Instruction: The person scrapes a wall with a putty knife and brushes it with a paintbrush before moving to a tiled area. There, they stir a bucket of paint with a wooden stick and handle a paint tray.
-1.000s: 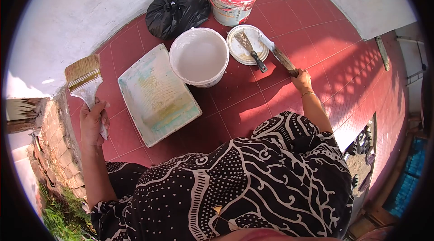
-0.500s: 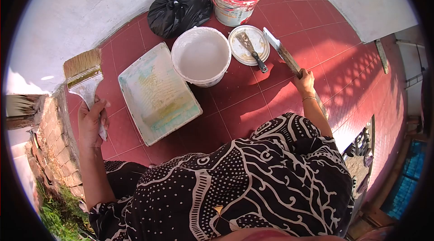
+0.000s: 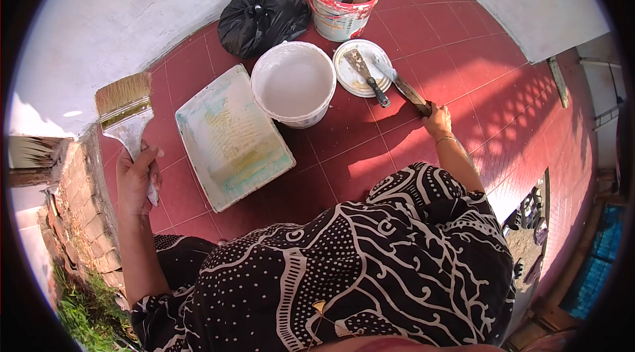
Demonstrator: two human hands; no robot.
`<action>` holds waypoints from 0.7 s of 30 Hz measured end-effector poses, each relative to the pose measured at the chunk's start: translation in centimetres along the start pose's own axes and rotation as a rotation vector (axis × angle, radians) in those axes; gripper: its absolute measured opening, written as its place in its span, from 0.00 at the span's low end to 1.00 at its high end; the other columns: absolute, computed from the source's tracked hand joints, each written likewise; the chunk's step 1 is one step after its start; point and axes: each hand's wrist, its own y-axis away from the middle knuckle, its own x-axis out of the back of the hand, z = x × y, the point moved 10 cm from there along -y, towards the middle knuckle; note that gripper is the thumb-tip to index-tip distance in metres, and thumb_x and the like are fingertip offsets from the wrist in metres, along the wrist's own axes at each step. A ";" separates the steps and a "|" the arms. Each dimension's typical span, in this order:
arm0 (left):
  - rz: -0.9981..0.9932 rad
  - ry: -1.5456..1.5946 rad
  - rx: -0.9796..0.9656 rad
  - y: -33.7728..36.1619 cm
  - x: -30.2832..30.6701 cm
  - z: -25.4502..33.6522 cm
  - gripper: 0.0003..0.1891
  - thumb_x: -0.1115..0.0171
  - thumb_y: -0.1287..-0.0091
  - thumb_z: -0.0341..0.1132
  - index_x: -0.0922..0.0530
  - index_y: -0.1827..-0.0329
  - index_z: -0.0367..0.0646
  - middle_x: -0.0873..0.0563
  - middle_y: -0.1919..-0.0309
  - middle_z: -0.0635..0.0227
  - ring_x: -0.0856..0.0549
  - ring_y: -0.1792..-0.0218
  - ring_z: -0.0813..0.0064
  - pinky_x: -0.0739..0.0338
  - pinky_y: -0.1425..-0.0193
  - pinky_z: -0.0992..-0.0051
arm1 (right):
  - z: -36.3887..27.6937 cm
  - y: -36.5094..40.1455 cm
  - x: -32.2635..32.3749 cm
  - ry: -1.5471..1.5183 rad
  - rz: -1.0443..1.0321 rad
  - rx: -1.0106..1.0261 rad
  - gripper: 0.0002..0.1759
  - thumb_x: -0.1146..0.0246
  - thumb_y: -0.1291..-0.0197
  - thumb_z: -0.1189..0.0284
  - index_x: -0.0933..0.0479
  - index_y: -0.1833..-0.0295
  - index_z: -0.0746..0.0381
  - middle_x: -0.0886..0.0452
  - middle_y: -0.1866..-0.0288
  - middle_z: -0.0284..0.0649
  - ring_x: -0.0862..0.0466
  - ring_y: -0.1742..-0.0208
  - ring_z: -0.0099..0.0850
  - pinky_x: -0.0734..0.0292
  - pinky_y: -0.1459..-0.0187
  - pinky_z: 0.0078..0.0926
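Note:
My left hand (image 3: 137,179) is closed around the handle of a wide paintbrush (image 3: 127,109), its bristles pointing up beside the white wall. In my right hand (image 3: 438,120) is a long wooden stick (image 3: 411,94) with a white-coated tip, which reaches over the edge of a round white lid (image 3: 350,82). A scraper (image 3: 365,74) with a dark handle lies on that lid. Between my hands, a paint tray (image 3: 231,134) with yellowish and pale green stains lies beside a bucket (image 3: 314,116) of whitish paint.
A tied black plastic bag (image 3: 261,18) and a red-rimmed bucket (image 3: 337,21) holding tools stand near the white wall (image 3: 132,15). Red floor tiles (image 3: 350,147) extend beneath everything. Brickwork (image 3: 86,213) and grass (image 3: 79,309) are at the left edge.
My right hand has moved slightly left, carrying the stick's white tip from beside the lid to over its edge. My left hand and the paintbrush have hardly moved.

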 end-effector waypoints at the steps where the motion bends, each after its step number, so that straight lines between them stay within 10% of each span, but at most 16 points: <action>1: 0.000 -0.007 -0.002 0.1 0.0 0.1 0.06 0.43 0.41 0.27 0.32 0.65 0.44 0.20 0.74 0.65 0.33 0.90 0.87 0.38 0.90 0.85 | -0.2 0.1 0.2 0.021 -0.005 -0.001 0.33 0.37 0.57 0.65 0.32 0.39 0.55 0.31 0.47 0.54 0.31 0.42 0.49 0.34 0.41 0.40; 12: -0.035 0.085 -0.004 1.5 -2.4 0.7 0.07 0.41 0.41 0.27 0.31 0.66 0.44 0.19 0.74 0.66 0.32 0.89 0.88 0.37 0.89 0.86 | -0.3 -1.7 8.3 -0.109 0.355 0.045 0.32 0.37 0.54 0.66 0.32 0.41 0.67 0.27 0.53 0.52 0.23 0.53 0.45 0.27 0.51 0.39; 17: -0.067 0.118 -0.018 2.4 -3.0 1.3 0.06 0.42 0.40 0.27 0.31 0.66 0.43 0.19 0.74 0.65 0.32 0.89 0.88 0.36 0.89 0.85 | -4.9 -1.3 12.1 -1.636 -0.201 0.095 0.20 0.49 0.47 0.82 0.31 0.46 0.74 0.22 0.59 0.45 0.20 0.60 0.34 0.23 0.54 0.30; 21: -0.061 0.124 -0.035 2.7 -2.5 1.3 0.05 0.43 0.40 0.27 0.31 0.66 0.43 0.19 0.74 0.65 0.33 0.89 0.88 0.36 0.89 0.85 | -12.7 3.5 16.9 -1.875 -0.496 0.349 0.20 0.51 0.49 0.86 0.29 0.48 0.73 0.21 0.58 0.46 0.19 0.58 0.36 0.22 0.53 0.32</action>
